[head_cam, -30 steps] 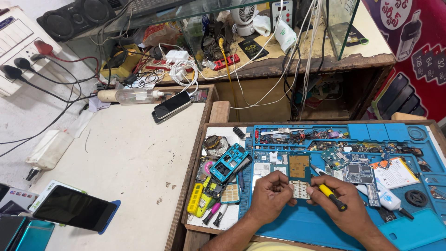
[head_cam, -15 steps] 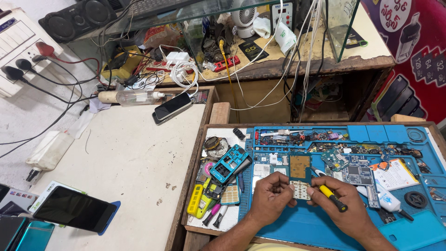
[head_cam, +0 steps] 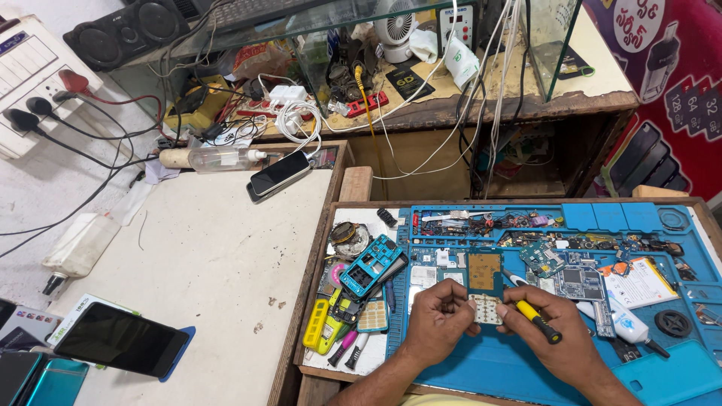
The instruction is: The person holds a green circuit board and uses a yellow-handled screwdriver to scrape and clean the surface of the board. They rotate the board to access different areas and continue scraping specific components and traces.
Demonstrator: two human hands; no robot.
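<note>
Pale, thin keypad board (head_cam: 485,308) lies on the blue mat (head_cam: 481,372), just below a brown square board (head_cam: 485,272). It looks light, stiff and fragile, best held by its edges. Left hand (head_cam: 436,323) pinches its left edge; right hand (head_cam: 553,338) grips a yellow screwdriver (head_cam: 535,316) beside it.

Bright, even daylight, soft shadows only. Sharp focus overall, no motion blur. Slight wide-angle bend at edges, esp. 9 o'clock.
</note>
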